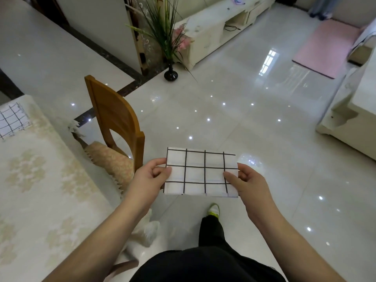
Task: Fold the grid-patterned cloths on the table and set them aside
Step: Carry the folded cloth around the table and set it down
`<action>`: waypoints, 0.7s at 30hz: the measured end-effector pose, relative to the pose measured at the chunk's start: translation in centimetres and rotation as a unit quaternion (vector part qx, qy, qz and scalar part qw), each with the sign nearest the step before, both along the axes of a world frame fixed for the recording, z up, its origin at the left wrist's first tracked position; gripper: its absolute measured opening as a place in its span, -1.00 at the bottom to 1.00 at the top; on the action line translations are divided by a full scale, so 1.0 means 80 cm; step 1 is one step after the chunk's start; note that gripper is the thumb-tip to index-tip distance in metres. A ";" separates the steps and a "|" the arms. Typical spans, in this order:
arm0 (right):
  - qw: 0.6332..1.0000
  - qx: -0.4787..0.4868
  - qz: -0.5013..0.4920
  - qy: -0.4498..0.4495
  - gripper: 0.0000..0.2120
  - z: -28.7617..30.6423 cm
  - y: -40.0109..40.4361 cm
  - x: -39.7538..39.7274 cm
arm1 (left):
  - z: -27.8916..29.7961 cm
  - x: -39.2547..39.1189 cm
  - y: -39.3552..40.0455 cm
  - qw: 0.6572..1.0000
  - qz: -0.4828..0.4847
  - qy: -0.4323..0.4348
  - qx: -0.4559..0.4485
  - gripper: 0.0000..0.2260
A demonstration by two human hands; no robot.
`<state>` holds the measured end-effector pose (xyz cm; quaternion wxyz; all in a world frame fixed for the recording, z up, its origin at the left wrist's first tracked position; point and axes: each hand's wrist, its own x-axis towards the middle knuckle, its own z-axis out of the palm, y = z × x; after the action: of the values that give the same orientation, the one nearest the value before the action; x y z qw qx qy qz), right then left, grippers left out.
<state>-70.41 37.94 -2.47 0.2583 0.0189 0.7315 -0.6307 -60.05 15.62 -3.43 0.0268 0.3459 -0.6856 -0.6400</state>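
A folded white cloth with a black grid (203, 173) hangs in the air over the floor, held flat between both hands. My left hand (149, 176) pinches its left edge, thumb on top. My right hand (247, 180) pinches its right edge the same way. Another grid-patterned cloth (13, 120) lies on the table (40, 180) at the far left, partly cut off by the frame edge.
The table carries a cream floral tablecloth. A wooden chair (116, 121) with a cushioned seat stands beside it. A black vase with a plant (171, 74) stands on the glossy tiled floor, with white furniture at the back and right. My leg and shoe show below.
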 end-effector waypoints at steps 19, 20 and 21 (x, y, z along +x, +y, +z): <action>0.986 -0.040 0.159 -0.011 -0.78 0.015 -0.144 -0.355 | 0.021 -0.278 -0.076 0.977 0.210 0.007 0.024 -0.86; 0.985 -0.038 0.167 -0.014 -0.78 0.012 -0.159 -0.366 | 0.019 -0.286 -0.087 0.976 0.216 0.009 0.019 -0.87; 0.983 -0.036 0.177 -0.015 -0.78 0.009 -0.175 -0.378 | 0.018 -0.293 -0.098 0.975 0.221 0.011 0.014 -0.86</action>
<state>-100.62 23.98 -1.72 0.3772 -0.1108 0.6962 -0.6006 -83.49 7.76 -1.97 0.1704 0.4819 -0.5830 -0.6315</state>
